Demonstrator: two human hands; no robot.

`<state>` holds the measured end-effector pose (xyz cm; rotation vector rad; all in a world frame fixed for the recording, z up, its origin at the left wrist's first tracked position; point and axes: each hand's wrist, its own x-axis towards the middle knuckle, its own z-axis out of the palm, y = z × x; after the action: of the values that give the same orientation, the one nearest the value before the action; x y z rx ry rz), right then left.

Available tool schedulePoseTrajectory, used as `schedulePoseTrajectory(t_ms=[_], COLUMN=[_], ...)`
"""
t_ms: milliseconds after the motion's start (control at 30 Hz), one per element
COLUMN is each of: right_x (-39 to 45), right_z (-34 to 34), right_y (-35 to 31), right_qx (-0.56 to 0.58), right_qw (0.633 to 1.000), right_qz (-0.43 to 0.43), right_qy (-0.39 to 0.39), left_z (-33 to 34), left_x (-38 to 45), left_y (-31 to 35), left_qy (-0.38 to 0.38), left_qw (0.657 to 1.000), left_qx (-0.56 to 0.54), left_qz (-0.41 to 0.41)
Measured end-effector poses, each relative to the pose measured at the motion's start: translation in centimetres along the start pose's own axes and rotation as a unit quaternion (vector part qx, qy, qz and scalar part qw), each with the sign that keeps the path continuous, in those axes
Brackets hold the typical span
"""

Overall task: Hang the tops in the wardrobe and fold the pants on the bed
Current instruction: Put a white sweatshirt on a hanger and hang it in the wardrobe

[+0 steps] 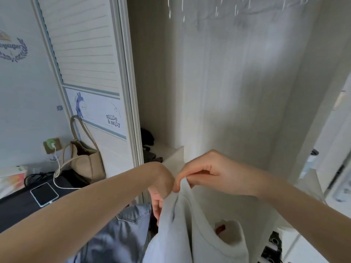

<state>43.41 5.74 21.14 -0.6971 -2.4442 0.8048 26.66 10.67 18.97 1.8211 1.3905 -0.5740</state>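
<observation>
Right hand (201,175) pinches pale top (190,234) at shoulder; left hand (161,188) grips fabric beside it, likely spreading it for hanging.

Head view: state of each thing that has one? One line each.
Wardrobe: open, inside visible.
Top: held up at the shoulder, not hung yet.
Left hand: grips the top's edge.
Right hand: fingers pinch the top's shoulder.
Jeans: below the left arm, unfolded.
Phone: plugged in, screen dark.
Bag: standing against the door.
</observation>
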Motion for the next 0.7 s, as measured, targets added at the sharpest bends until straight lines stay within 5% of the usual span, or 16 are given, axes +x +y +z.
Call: schedulePoseTrajectory(t_ms=[67,133,267,367,500,600,700], right_x=[-0.8,-1.9,-3.1,-3.1,-2.1,0.0,3.2], right_z=[-0.4,-0.9,-1.3,-2.3,0.2,2.1,2.3], right_y=[1.0,2.3,5.6,9.0,12.8,13.5,13.8], right_qx=[0.024,0.029,0.07,-0.009,-0.119,0.04,0.049], right_qw=[0.999,0.997,0.99,0.975,0.936,0.945,0.946], right_qz=[0.032,0.061,0.113,0.166,0.328,0.297,0.262], right_qy=[-0.007,-0.029,-0.039,0.149,0.052,0.129,0.185], left_z=[-0.2,-0.8,-2.6,-4.1,-6.0,-8.2,-10.7], left_x=[1.4,3.4,4.6,3.4,2.3,2.1,2.3], left_y=[-0.3,-0.8,-2.8,-3.2,-2.8,-3.3,-3.8], left_qy=[-0.037,0.055,0.099,0.059,0.1,0.145,0.152], left_qw=[0.993,0.97,0.861,0.839,0.843,0.83,0.826], left_qx=[-0.103,-0.226,-0.46,-0.458,-0.43,-0.449,-0.46], left_qz=[0.043,0.074,0.195,0.289,0.308,0.299,0.288])
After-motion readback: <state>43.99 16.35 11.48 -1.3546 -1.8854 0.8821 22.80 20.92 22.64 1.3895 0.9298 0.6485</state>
